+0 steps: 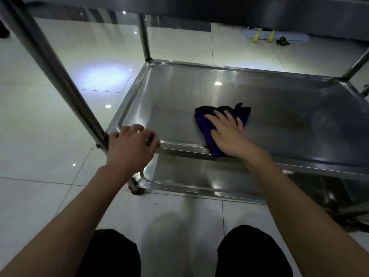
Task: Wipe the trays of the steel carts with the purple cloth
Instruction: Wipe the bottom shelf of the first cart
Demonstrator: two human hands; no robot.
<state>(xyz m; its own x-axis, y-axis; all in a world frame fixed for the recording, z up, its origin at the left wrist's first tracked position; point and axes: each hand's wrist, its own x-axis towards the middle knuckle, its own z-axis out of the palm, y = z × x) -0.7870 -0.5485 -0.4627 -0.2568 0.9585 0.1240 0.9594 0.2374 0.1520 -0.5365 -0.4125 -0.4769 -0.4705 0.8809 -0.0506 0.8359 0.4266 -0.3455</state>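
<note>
The tray [279, 108] is lying open ahead of my hands, free to its far rim. The near-left upright post [60, 76] is crowding my left hand [130, 146], and the upper tray [259, 9] is hanging overhead.

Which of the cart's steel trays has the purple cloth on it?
The middle steel tray: the right hand presses the crumpled purple cloth flat there. The lower steel tray beneath holds no cloth.
</note>
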